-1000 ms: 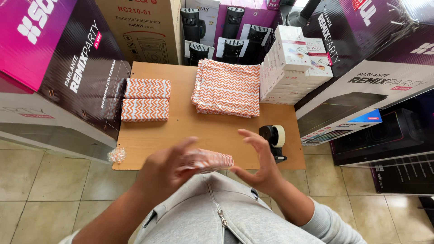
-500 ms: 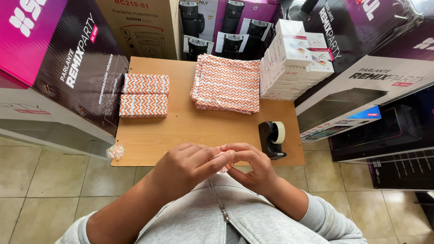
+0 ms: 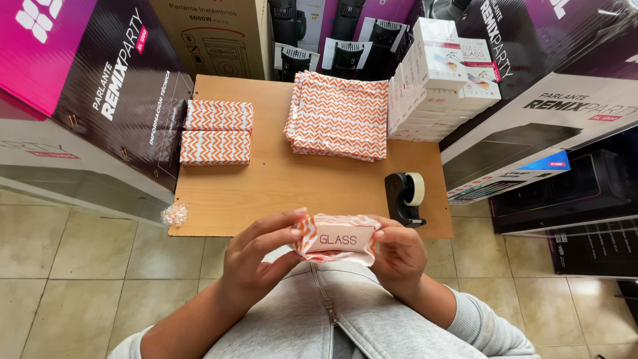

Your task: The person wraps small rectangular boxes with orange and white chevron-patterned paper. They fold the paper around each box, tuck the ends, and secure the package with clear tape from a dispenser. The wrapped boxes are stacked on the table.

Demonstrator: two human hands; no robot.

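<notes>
Small box (image 3: 335, 239), half-covered in orange zigzag paper, grasped at both ends by left hand (image 3: 256, 262) and right hand (image 3: 399, 252), above near edge of wooden table (image 3: 279, 193); tape dispenser (image 3: 407, 197) just beside right hand.

L hand (image 3: 256, 262) & R hand (image 3: 397, 252) grip a small box (image 3: 335, 239) half-wrapped in orange chevron paper, between them. Tape dispenser (image 3: 405, 197) just above R hand. Paper stack (image 3: 337, 114) farther up; two wrapped boxes (image 3: 216, 132) up-left of L hand.
</notes>
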